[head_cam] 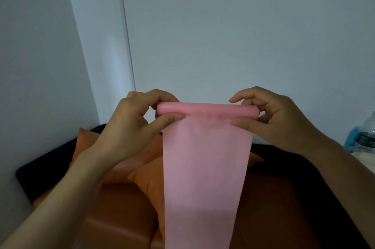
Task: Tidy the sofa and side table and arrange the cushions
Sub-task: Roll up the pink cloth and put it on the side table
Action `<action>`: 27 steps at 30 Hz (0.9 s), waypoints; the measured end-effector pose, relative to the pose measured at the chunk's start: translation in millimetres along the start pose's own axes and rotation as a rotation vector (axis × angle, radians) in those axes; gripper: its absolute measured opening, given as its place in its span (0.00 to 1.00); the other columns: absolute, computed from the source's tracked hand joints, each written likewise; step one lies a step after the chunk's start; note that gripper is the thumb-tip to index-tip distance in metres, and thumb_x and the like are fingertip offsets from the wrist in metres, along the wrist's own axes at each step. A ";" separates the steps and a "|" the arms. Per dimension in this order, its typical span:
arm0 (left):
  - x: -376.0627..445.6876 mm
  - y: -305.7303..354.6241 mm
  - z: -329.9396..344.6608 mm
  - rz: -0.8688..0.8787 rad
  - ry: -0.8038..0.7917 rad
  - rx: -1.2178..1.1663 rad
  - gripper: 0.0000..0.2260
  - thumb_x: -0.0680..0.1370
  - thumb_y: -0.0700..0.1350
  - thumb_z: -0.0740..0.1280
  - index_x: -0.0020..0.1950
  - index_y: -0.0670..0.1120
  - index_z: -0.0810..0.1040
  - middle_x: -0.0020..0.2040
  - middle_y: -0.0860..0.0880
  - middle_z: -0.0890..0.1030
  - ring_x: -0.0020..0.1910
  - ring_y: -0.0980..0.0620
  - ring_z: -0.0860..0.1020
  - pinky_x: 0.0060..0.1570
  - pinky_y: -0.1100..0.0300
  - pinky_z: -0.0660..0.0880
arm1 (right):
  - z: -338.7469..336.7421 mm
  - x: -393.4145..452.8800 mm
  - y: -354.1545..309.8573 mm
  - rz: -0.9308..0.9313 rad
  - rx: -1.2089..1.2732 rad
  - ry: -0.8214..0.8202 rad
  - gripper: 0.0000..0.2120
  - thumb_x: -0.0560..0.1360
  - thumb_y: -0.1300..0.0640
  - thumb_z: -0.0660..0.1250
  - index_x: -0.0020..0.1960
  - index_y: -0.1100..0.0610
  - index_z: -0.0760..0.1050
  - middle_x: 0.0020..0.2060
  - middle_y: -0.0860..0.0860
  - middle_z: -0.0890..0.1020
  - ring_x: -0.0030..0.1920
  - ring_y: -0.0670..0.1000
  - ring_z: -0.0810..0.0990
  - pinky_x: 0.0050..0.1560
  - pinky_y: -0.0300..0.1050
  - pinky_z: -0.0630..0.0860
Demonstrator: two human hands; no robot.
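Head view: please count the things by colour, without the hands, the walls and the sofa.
Pink: 1, the band that both hands roll at its top.
Orange: 2, the cushions.
Clear: 1, the bottle.
Blue: 1, something beside the bottle; I cannot tell what.
Total: 5

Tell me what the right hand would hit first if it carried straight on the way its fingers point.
The right hand points leftward along the pink band's rolled top edge, which it already pinches. Going on, it would most likely meet the left hand gripping the roll's other end, though depth is unclear.
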State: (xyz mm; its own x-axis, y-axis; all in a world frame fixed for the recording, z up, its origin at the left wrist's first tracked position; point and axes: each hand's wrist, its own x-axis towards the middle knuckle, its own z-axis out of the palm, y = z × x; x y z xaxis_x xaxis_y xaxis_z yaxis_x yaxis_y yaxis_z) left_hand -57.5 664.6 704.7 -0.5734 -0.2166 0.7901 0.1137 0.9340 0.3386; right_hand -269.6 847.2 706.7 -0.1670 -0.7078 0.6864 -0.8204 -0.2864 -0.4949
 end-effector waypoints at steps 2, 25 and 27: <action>-1.2 -0.2 0.1 -0.017 -0.006 0.025 0.09 0.73 0.62 0.66 0.50 0.62 0.78 0.46 0.61 0.80 0.46 0.51 0.78 0.38 0.51 0.79 | 0.1 -1.4 -1.6 -0.007 -0.013 0.015 0.18 0.66 0.48 0.74 0.54 0.49 0.77 0.41 0.48 0.80 0.41 0.52 0.78 0.36 0.38 0.76; 4.7 12.6 3.4 0.124 -0.029 0.152 0.08 0.76 0.56 0.63 0.50 0.56 0.78 0.40 0.62 0.77 0.43 0.62 0.73 0.51 0.71 0.63 | -20.3 -7.4 -11.2 -0.040 -0.001 -0.010 0.17 0.69 0.48 0.72 0.57 0.43 0.75 0.36 0.52 0.79 0.37 0.51 0.77 0.36 0.43 0.76; 4.7 15.1 3.7 0.113 -0.033 0.145 0.08 0.77 0.56 0.64 0.51 0.54 0.78 0.39 0.66 0.76 0.40 0.61 0.72 0.46 0.75 0.64 | -18.7 -7.4 -12.0 -0.055 -0.049 0.021 0.14 0.69 0.49 0.71 0.54 0.46 0.77 0.43 0.46 0.81 0.44 0.51 0.80 0.40 0.45 0.79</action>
State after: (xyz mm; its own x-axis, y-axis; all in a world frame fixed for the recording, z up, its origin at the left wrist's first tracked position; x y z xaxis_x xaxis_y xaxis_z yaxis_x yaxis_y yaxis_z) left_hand -61.5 678.7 711.6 -0.5901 -0.1013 0.8010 0.0620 0.9835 0.1701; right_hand -268.7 868.0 717.5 -0.1316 -0.6783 0.7229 -0.8546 -0.2919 -0.4295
